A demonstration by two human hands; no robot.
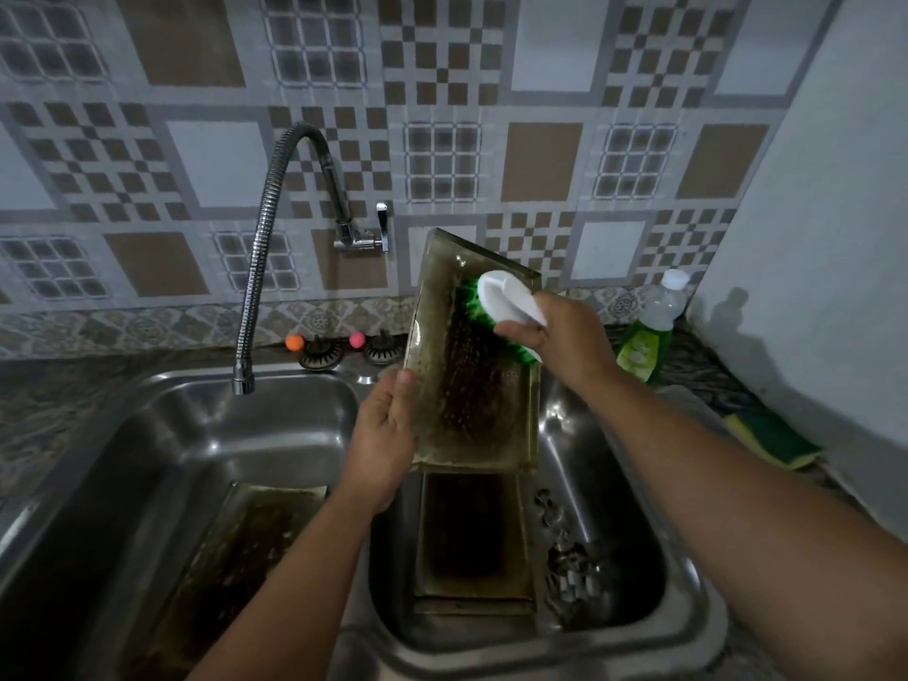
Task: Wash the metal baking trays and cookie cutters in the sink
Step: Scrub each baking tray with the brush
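Fingers (403,385) of the left hand (381,435) grip the tilted baking tray (471,385) for scrubbing.
It hangs over the right sink basin (634,484); at its 1 o'clock, the right hand (560,336) grips the scrub brush (506,297); cookie cutters (565,557) soak at 5 o'clock.

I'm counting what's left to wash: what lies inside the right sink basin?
In the right basin lies another baking tray and, beside it, a pile of cookie cutters. The raised tray and left hand cover the basin's far end.
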